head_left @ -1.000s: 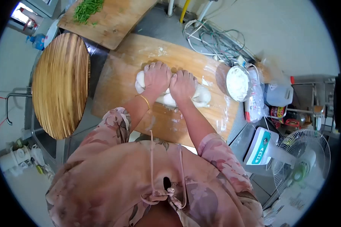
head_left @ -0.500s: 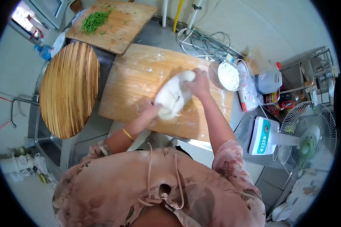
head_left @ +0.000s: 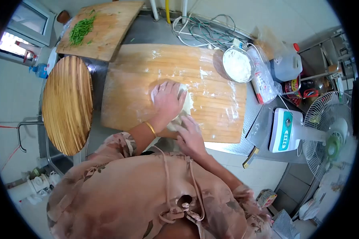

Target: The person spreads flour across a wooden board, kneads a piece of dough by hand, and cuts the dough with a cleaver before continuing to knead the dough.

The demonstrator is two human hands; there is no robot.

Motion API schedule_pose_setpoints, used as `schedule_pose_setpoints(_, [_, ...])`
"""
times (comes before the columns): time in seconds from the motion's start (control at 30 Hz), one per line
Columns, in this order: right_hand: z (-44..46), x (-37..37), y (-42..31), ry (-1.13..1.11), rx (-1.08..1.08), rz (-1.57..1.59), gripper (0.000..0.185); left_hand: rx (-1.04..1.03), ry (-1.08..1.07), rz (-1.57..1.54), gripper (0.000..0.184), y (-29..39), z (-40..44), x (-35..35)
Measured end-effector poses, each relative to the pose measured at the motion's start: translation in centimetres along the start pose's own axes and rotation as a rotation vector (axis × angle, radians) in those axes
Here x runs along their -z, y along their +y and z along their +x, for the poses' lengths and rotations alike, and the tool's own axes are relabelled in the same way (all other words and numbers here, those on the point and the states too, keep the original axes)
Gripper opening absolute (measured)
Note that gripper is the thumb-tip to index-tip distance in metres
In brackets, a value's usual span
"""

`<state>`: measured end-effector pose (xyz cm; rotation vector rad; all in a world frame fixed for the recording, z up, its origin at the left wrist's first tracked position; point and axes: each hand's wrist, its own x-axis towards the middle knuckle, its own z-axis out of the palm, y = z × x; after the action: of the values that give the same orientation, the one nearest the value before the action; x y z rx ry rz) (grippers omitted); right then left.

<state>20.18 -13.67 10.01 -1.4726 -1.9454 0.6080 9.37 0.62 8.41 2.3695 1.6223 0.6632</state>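
Observation:
A lump of white dough (head_left: pixel 186 104) lies on the floured wooden board (head_left: pixel 133 91), close to its near side and partly hidden under my hands. My left hand (head_left: pixel 169 99), with a gold bracelet at the wrist, presses flat on top of the dough with fingers stretched out. Lower and to the right, my right hand (head_left: pixel 190 133) rests against the near end of the dough, its fingers extended. White flour (head_left: pixel 237 64) fills a round bowl (head_left: pixel 250 76) at the board's far right corner.
Chopped greens (head_left: pixel 81 30) lie on another board (head_left: pixel 107 28) at far left. A round wooden board (head_left: pixel 68 105) leans over the sink. Coiled cables (head_left: pixel 205 32) lie behind. A cleaver (head_left: pixel 265 121), scale (head_left: pixel 285 129), plastic jug (head_left: pixel 285 65) and fan (head_left: pixel 331 135) stand at right.
The dough, held up in both hands before, is now down on the board nearer to me. My left hand has moved onto its top; my right hand has come down to its near end.

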Motion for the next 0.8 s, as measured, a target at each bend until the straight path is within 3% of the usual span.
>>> schedule_pose_setpoints(0.1, [-3.4, -2.3, 2.0, 0.23, -0.572, 0.352, 0.038, -0.116, -0.004, 0.106, 0.034, -1.3, -0.4, -0.6])
schedule_pose_setpoints(0.2, [-2.2, -3.1, 2.5, 0.25, -1.058, 1.054, 0.04, -0.115, -0.062, 0.146, 0.033, -2.9, 3.4, -1.7])
schedule_pose_setpoints(0.3, [0.8, -3.7, 3.5, 0.065, -1.108, 1.328, 0.041, -0.093, -0.056, 0.216, 0.036, -4.2, 5.4, -3.6])
schedule_pose_setpoints(0.4, [3.4, -4.4, 3.4, -0.019, -1.221, 1.254, 0.037, 0.038, -0.198, 0.268, 0.038, -4.2, 7.6, -3.7])
schedule_pose_setpoints(0.5, [3.9, -6.3, 5.0, -0.025, -1.114, 1.075, 0.029, 0.028, -0.144, 0.227, 0.043, -4.5, 8.1, -4.3])
schedule_pose_setpoints(0.6, [4.5, -3.5, 3.7, 0.397, -1.099, 1.538, 0.025, 0.14, -0.138, 0.242, 0.052, -3.1, 7.0, -3.3])
schedule_pose_setpoints(0.63, [4.6, -2.2, 4.0, 0.406, -1.102, 1.57, 0.025, 0.202, -0.18, 0.187, 0.055, -2.6, 6.4, -2.3])
schedule_pose_setpoints(0.73, [4.3, 0.8, 5.7, 0.529, -1.087, 1.551, 0.032, 0.39, -0.334, -0.077, 0.064, -2.3, 3.7, 0.7])
schedule_pose_setpoints(0.8, [4.2, 1.7, 7.7, 0.468, -1.097, 1.284, 0.037, 0.499, -0.468, -0.385, 0.069, -3.2, 1.1, 2.0])
